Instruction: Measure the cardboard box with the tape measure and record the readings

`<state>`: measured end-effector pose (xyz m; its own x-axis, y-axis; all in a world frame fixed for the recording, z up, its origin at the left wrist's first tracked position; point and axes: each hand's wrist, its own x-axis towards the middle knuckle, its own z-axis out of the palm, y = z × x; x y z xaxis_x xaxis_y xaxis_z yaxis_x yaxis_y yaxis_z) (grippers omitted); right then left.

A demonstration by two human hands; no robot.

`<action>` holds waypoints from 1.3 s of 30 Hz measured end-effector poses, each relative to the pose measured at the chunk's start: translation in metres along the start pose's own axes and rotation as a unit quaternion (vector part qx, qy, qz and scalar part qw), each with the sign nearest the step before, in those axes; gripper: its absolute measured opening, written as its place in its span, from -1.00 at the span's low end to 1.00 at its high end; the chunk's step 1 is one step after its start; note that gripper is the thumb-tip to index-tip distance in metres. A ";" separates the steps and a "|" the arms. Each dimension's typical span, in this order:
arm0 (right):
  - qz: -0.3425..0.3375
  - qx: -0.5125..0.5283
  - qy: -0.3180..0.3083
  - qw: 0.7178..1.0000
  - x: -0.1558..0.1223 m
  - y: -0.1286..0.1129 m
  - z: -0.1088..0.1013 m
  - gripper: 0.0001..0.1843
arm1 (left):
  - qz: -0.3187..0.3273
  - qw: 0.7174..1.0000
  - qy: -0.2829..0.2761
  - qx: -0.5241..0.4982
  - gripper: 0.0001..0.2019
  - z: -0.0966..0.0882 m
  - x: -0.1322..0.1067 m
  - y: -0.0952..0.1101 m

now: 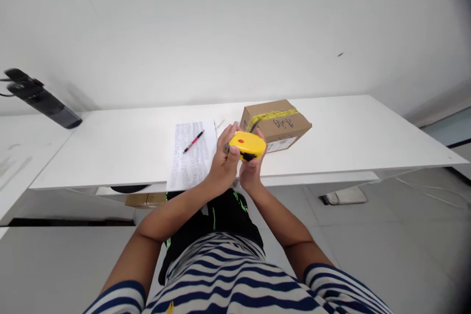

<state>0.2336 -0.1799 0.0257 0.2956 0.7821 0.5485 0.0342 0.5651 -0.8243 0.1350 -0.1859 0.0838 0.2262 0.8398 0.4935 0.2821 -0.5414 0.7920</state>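
Note:
Both my hands hold a yellow tape measure [248,142] above the front edge of the white table. Its rounded case has a red spot on top and a black part on the side facing me. My left hand [225,163] grips its left end, with the thumb on the near side. Fingers of my right hand [253,169] wrap around its right end and underside, partly hidden by the case. Just behind the tape measure sits a closed cardboard box [277,125] with yellow tape, handwriting and a white label.
Left of my hands, a red and black pen [194,141] lies on written paper sheets [189,164] on the white table [349,142]. A black corded device [44,100] leans at the far left. Beneath the table, a brown box [145,200] shows, and a pale flat object [346,196] lies on the floor.

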 end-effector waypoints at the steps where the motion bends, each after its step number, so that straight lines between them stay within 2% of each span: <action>1: -0.010 -0.021 0.024 0.999 -0.004 -0.008 -0.006 0.21 | -0.001 1.000 -0.022 -0.006 -0.34 0.007 -0.002 0.008; 4: -0.022 -0.097 0.083 0.992 -0.014 -0.026 -0.025 0.25 | 0.004 0.998 -0.059 -0.006 -0.42 0.022 -0.003 0.026; 8: -0.042 -0.142 0.159 0.976 -0.017 -0.034 -0.053 0.19 | 0.010 0.996 -0.091 0.002 -0.46 0.039 0.011 0.029; 10: -0.051 -0.143 0.207 0.967 -0.012 -0.033 -0.068 0.13 | 0.023 0.993 -0.116 -0.011 -0.42 0.047 0.024 0.024; 13: -0.030 -0.135 0.262 0.955 -0.003 -0.025 -0.088 0.04 | 0.054 0.980 -0.191 -0.026 -0.39 0.057 0.042 0.018; 15: 0.000 -0.118 0.268 0.956 -0.001 -0.019 -0.099 0.01 | 0.055 0.970 -0.235 -0.028 -0.46 0.061 0.048 0.016; 17: 0.021 -0.103 0.267 0.958 -0.003 -0.013 -0.105 0.02 | 0.054 0.968 -0.243 -0.008 -0.53 0.065 0.049 0.014; 20: 0.027 -0.116 0.278 0.953 -0.009 -0.005 -0.110 0.05 | 0.112 0.966 -0.225 0.060 -0.63 0.068 0.052 0.011; 24: 0.056 -0.118 0.298 0.946 -0.012 0.002 -0.112 0.04 | 0.212 0.937 -0.224 0.167 -0.59 0.071 0.074 0.003; 28: 0.097 -0.055 0.325 0.939 -0.010 0.004 -0.109 0.06 | 0.184 0.921 -0.228 0.259 -0.34 0.071 0.088 -0.001; 33: 0.107 -0.004 0.318 0.942 -0.010 0.002 -0.098 -0.01 | 0.225 0.894 -0.260 0.287 -0.55 0.061 0.065 0.002; 36: 0.081 -0.003 0.290 0.954 -0.011 -0.001 -0.093 -0.07 | 0.230 0.899 -0.250 0.278 -0.53 0.053 0.054 0.004; 39: 0.043 -0.020 0.250 0.967 -0.004 -0.006 -0.092 -0.08 | 0.205 0.908 -0.242 0.272 -0.52 0.045 0.056 0.008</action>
<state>0.3205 -0.2108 0.0156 0.7238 0.5948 0.3498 0.0228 0.4860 -0.8737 0.1917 -0.1449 0.1016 0.7627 0.5185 0.3866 0.4711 -0.8549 0.2172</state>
